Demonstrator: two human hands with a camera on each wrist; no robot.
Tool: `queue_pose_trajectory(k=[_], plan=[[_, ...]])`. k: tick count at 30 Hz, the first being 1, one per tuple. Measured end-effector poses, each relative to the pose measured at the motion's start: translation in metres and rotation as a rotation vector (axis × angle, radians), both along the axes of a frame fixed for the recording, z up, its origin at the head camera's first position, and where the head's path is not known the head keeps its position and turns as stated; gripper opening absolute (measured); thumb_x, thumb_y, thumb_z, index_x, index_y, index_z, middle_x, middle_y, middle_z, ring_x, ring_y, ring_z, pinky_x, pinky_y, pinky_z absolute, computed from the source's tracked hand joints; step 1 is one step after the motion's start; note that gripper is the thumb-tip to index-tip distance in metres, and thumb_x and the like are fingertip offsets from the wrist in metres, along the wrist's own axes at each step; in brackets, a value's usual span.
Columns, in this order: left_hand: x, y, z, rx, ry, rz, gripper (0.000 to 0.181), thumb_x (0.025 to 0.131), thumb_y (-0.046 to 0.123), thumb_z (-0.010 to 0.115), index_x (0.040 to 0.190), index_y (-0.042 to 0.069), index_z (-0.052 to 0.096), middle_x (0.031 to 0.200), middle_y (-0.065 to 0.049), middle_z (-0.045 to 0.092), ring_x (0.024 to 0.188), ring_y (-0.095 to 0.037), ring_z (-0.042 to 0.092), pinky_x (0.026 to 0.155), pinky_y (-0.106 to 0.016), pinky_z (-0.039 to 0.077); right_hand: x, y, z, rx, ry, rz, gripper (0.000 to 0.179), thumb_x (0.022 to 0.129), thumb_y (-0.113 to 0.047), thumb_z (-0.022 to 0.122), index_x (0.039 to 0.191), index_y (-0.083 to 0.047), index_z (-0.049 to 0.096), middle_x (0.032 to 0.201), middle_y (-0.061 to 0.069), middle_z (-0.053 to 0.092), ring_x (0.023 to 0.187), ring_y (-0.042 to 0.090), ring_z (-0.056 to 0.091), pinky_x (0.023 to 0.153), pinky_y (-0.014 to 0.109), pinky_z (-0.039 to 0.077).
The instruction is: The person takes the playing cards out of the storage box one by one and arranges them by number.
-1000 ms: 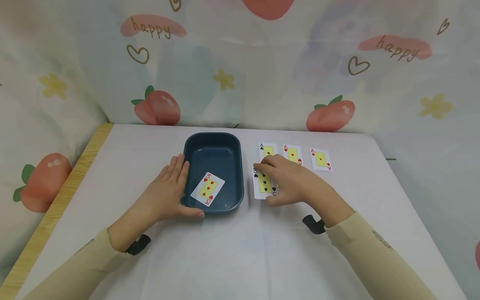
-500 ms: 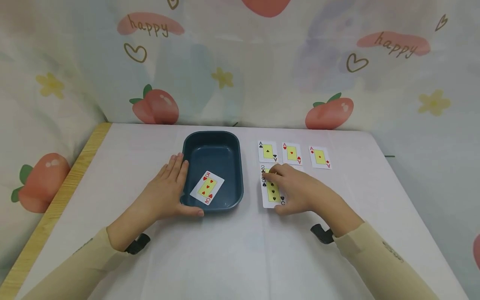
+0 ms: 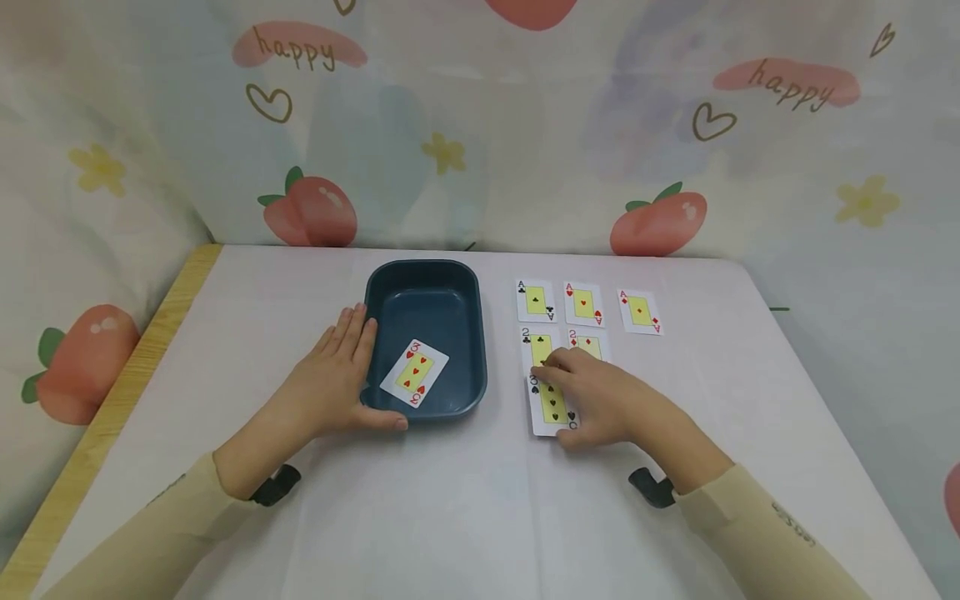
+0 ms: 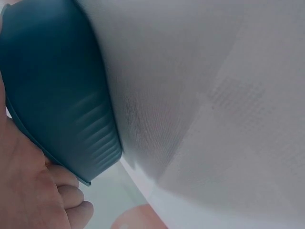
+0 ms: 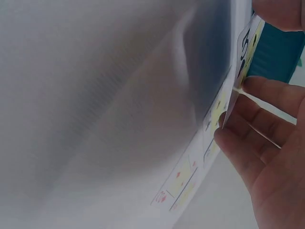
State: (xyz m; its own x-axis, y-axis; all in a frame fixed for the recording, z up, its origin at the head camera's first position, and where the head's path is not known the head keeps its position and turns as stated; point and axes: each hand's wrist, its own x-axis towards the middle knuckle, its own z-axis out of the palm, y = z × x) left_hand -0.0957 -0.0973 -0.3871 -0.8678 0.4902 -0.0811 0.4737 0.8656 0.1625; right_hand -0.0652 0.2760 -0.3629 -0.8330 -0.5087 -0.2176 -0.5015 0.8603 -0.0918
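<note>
My left hand [image 3: 330, 379] rests against the left side of the dark blue tray [image 3: 482, 358], fingers straight along the rim and thumb spread at its front edge. Inside the tray lies a hearts playing card [image 3: 415, 373], askew. My right hand [image 3: 603, 396] pinches a spades playing card [image 3: 553, 407] between thumb and fingertips; the fingers cover part of its face. In the right wrist view this card [image 5: 244, 52] stands tilted above the cloth. Behind it lie a two of clubs [image 3: 540, 340] and a two of diamonds [image 3: 587, 342], both partly hidden.
In a row at the back lie the ace of clubs [image 3: 536, 301], ace of hearts [image 3: 583, 303] and ace of diamonds [image 3: 640, 312]. A white cloth [image 3: 465, 517] covers the table, whose wooden edge [image 3: 97, 425] shows at left. A patterned curtain [image 3: 525, 150] hangs behind.
The right hand has moved with the spades card toward me and slightly right, uncovering more of the aces and both twos. The left hand and the tray have stayed put.
</note>
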Motion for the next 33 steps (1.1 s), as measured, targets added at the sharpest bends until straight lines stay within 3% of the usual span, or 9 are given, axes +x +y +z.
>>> queue_pose_trajectory(k=[10, 23, 27, 33], plan=[[-0.001, -0.001, -0.003, -0.002, -0.009, 0.005, 0.152, 0.055, 0.102, 0.047, 0.156, -0.006, 0.013, 0.165, -0.025, 0.001, 0.153, -0.042, 0.002, 0.120, -0.055, 0.017, 0.005, 0.001, -0.007, -0.003, 0.008, 0.023, 0.077, 0.071, -0.043, 0.075, 0.141, -0.017, 0.057, 0.130, 0.000, 0.053, 0.112, 0.013, 0.047, 0.089, 0.032, 0.052], [-0.001, 0.001, -0.001, 0.004, -0.008, 0.002, 0.152, 0.055, 0.101, 0.048, 0.156, -0.006, 0.013, 0.165, -0.026, 0.002, 0.153, -0.042, 0.002, 0.121, -0.055, 0.016, 0.005, 0.003, -0.009, -0.021, 0.036, 0.015, 0.072, 0.072, -0.043, 0.074, 0.138, -0.018, 0.060, 0.127, -0.001, 0.054, 0.111, 0.013, 0.048, 0.085, 0.031, 0.052], [-0.001, 0.002, -0.002, 0.005, -0.003, 0.000, 0.152, 0.054, 0.102, 0.046, 0.156, -0.006, 0.014, 0.165, -0.026, 0.002, 0.153, -0.042, 0.002, 0.121, -0.055, 0.016, 0.001, -0.002, 0.001, -0.041, 0.044, 0.002, 0.072, 0.073, -0.045, 0.074, 0.138, -0.019, 0.059, 0.127, -0.002, 0.054, 0.111, 0.012, 0.049, 0.085, 0.031, 0.053], [-0.001, 0.002, -0.001, -0.003, -0.009, 0.010, 0.152, 0.055, 0.100, 0.052, 0.156, -0.006, 0.014, 0.165, -0.026, 0.002, 0.153, -0.043, 0.002, 0.120, -0.056, 0.017, -0.012, -0.027, 0.030, -0.098, 0.039, 0.047, 0.074, 0.074, -0.046, 0.073, 0.142, -0.020, 0.056, 0.133, -0.001, 0.053, 0.120, 0.016, 0.049, 0.091, 0.036, 0.053]])
